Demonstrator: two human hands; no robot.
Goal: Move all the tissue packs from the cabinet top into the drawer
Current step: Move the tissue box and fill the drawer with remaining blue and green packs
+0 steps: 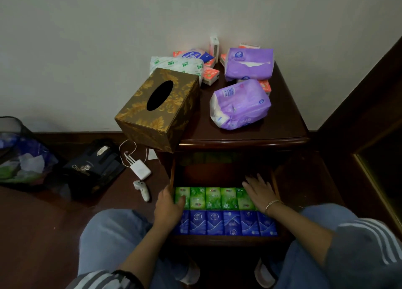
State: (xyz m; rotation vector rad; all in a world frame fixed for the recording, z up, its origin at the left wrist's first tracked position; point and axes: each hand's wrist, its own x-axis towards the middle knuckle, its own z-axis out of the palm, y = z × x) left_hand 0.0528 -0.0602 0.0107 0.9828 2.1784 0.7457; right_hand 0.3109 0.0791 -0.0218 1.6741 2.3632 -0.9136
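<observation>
The open drawer (226, 239) of the dark wooden cabinet (243, 140) holds a row of green tissue packs (217, 198) behind a row of blue tissue packs (226, 223). My left hand (168, 204) rests at the drawer's left side, thumb on the leftmost green pack. My right hand (260, 191) lies flat, fingers straight, on the green packs at the right end. On the cabinet top lie two purple tissue packs (240, 104) (249, 63), a white and green pack (177, 65), a blue and white pack (193, 55) and several small orange packs (210, 75).
A gold-patterned tissue box (158, 108) overhangs the cabinet top's left front corner. On the floor to the left lie a white charger with cables (140, 169), a white controller (142, 190), a black bag (93, 169) and a bin with rubbish (19, 156). Dark wood furniture (369, 115) stands at right.
</observation>
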